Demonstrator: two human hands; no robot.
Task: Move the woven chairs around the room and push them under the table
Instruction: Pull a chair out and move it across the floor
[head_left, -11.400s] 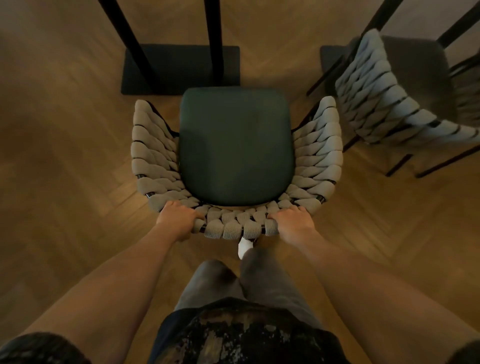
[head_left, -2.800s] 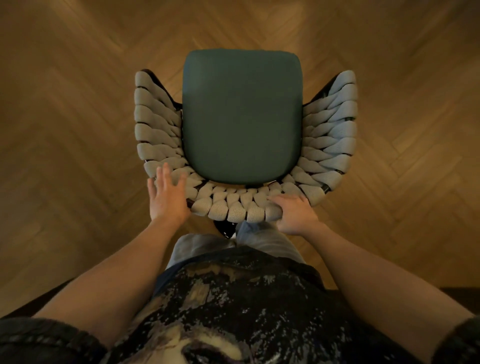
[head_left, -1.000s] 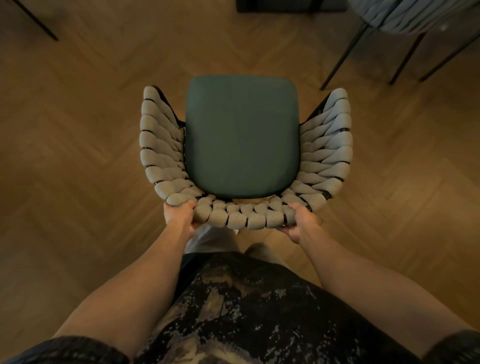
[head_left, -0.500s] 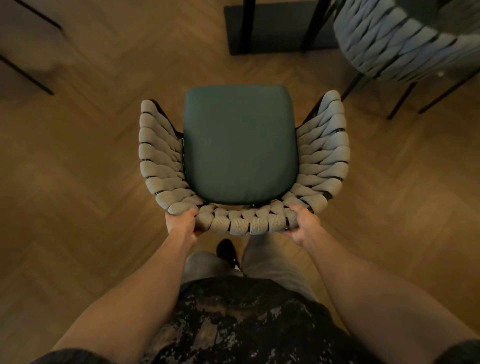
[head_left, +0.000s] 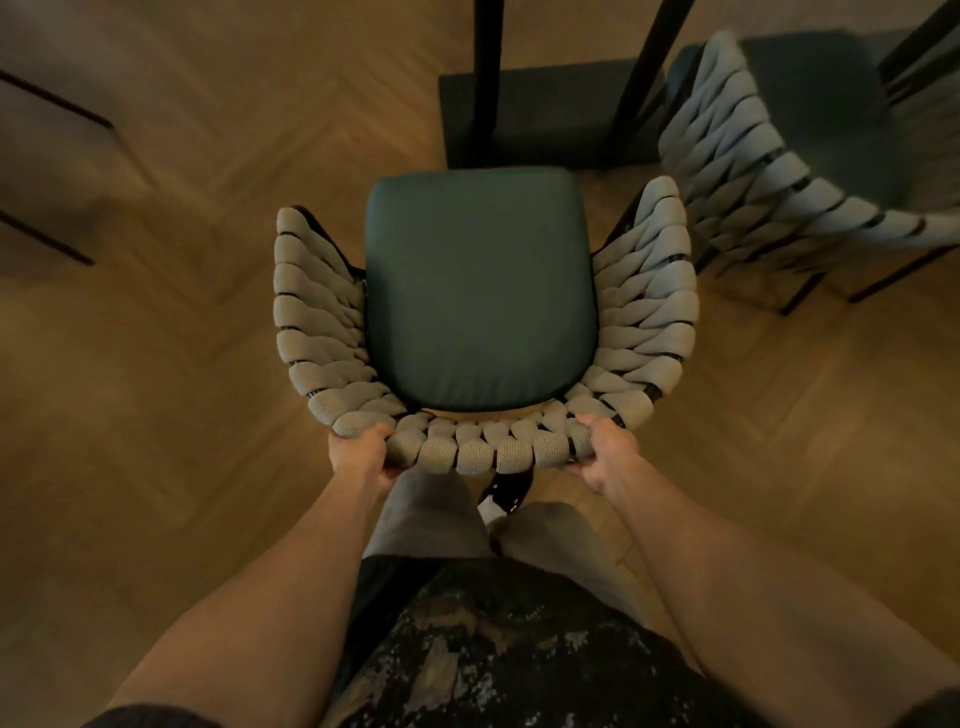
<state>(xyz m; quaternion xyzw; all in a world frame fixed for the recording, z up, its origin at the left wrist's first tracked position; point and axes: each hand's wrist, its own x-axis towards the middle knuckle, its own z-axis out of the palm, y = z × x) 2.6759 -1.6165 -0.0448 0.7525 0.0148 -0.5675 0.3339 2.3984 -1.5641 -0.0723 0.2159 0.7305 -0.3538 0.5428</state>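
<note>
Woven chair (head_left: 483, 291) backrest gripped by both hands (head_left: 363, 454).

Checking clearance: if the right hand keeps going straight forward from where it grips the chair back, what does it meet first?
The right hand grips the grey woven chair back, so that stays against it. Beyond lies the dark green seat cushion, then probably the black table base; depth unclear.

Left hand (head_left: 362, 453) and right hand (head_left: 602, 451) both grip the woven chair (head_left: 483, 447) back rim, green seat cushion (head_left: 480, 291) just ahead of them. Second woven chair (head_left: 769, 171) ahead-right of right hand; black table legs (head_left: 485, 73) on dark base plate (head_left: 550, 119) straight ahead. Herringbone floor (head_left: 156, 415).
</note>
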